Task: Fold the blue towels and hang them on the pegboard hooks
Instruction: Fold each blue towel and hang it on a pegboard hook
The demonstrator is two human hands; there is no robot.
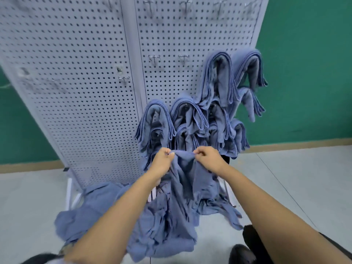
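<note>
Left hand [162, 159] and right hand [207, 158] raised close together before the pegboard [76, 92], each pinching the top hem of one blue towel [186, 178] between thumb and curled fingers, a short span of cloth stretched between them. Held towel hanging limp and unfolded, lower end lost in the heap of loose towels [99, 212] at the foot of the board. Beyond the knuckles, a cluster of folded towels [217, 79] already draped on the right-hand panel, crowded and overlapping. Possible trouble from here: a corner slipping out of so light a pinch; neighbours dragged up from the heap by a tangled tail; a hung towel knocked loose by a careless reach into that tight cluster. Two bare hooks [154, 59] just above and left of the hung group, a third hook [123, 78] on the left panel, more along the top, blurred. Open room mostly leftward, across bare perforated panel; rightward, the board's edge near, then green wall [304, 73]. Pale floor [295, 178] on both sides, dark shoes [242, 253] at the bottom of the frame.
</note>
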